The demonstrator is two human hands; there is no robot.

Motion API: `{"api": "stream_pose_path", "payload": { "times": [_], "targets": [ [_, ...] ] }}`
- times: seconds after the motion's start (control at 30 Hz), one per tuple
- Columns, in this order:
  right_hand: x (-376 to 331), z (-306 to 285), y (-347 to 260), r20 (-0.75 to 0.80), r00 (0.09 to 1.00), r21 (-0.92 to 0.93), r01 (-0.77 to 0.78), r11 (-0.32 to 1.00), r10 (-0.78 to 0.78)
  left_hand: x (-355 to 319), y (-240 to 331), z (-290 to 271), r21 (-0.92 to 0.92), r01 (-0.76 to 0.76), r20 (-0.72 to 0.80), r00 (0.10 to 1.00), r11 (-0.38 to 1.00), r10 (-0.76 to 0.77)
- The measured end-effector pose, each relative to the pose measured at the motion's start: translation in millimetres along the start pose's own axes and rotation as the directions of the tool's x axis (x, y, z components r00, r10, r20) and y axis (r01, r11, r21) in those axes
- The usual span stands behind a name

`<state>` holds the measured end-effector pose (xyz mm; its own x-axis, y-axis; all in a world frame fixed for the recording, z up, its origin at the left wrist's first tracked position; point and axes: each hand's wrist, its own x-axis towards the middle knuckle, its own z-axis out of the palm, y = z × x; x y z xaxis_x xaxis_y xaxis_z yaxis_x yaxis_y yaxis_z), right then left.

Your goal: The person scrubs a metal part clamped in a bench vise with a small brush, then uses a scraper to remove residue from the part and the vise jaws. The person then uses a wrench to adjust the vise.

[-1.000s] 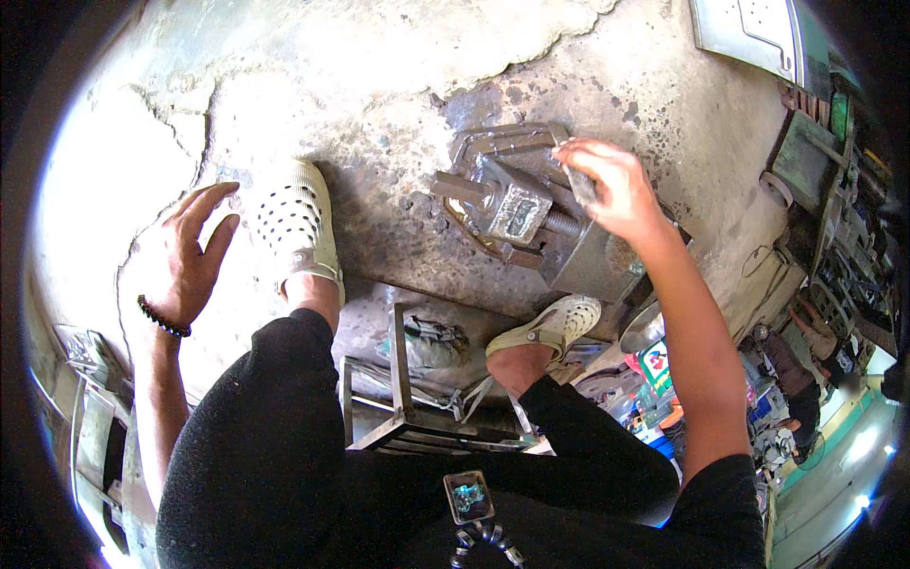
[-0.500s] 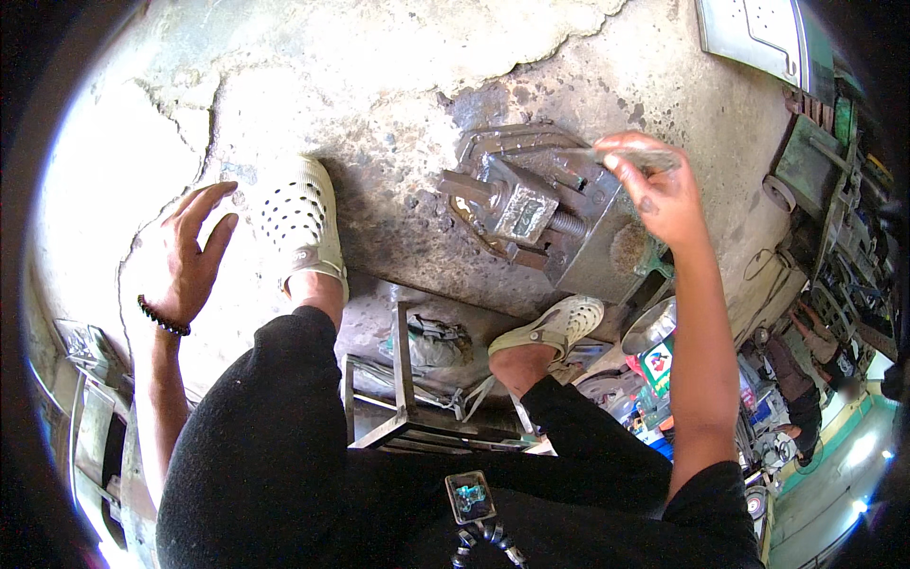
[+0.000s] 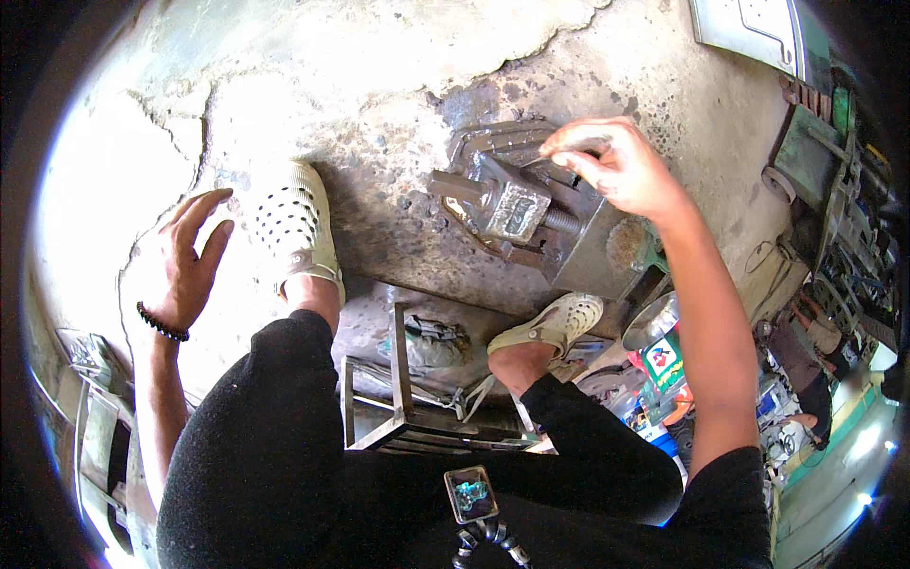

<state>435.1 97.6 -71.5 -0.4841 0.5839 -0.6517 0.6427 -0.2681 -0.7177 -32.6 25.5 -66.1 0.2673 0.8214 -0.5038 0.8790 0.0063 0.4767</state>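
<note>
On the concrete floor ahead of me stands a heavy metal vise [image 3: 517, 211] with a square jaw block, a thick threaded screw and wet, oily surfaces. My right hand [image 3: 614, 163] is over its far right part, thumb and fingers pinched together. Whatever lies between the fingertips is too thin or too hidden to name. A round bristly tan piece [image 3: 627, 245] sits on the vise's right end. My left hand [image 3: 194, 251], with a dark bead bracelet, hangs off to the left beside my left shoe, fingers stretched and holding nothing.
My perforated clogs [image 3: 296, 223] stand left of and nearer than the vise. Below is a metal frame stool [image 3: 403, 379]. A round metal bowl [image 3: 650, 322] and assorted packages lie to the right. A grinding-wheel-like disc [image 3: 779, 187] and machine parts line the right side, with people beyond.
My right hand has moved left over the vise, its fingertips now nearer the jaw block. My left hand has hardly moved.
</note>
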Motion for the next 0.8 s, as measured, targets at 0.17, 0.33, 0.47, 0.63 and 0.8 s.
{"api": "stream_pose_path", "payload": {
  "times": [0.17,0.33,0.47,0.63,0.8],
  "targets": [
    [21.0,-2.7,1.4,-0.300,0.944,0.101,0.171,0.980,-0.134,-1.5,2.9,-4.0,0.038,-0.020,-0.013,1.000,0.999,0.020],
    [18.3,-3.6,2.6,0.039,0.981,0.016,-0.190,0.982,0.189,-1.2,2.0,1.9,-0.015,0.030,-0.001,1.000,0.999,-0.030],
    [25.0,-0.7,-1.6,-0.360,0.932,0.023,0.054,0.998,-0.042,-1.1,-2.9,5.6,0.008,-0.029,-0.017,0.999,1.000,0.029],
    [-2.9,-18.7,7.3,-0.306,0.949,0.084,0.104,0.991,-0.074,-4.3,-10.6,1.3,0.013,0.023,-0.018,1.000,1.000,-0.023],
    [-36.7,-21.4,19.2,-0.207,0.971,0.013,0.122,0.992,-0.117,-3.0,-10.8,4.1,-0.025,-0.006,0.002,1.000,1.000,0.006]
  ]
}}
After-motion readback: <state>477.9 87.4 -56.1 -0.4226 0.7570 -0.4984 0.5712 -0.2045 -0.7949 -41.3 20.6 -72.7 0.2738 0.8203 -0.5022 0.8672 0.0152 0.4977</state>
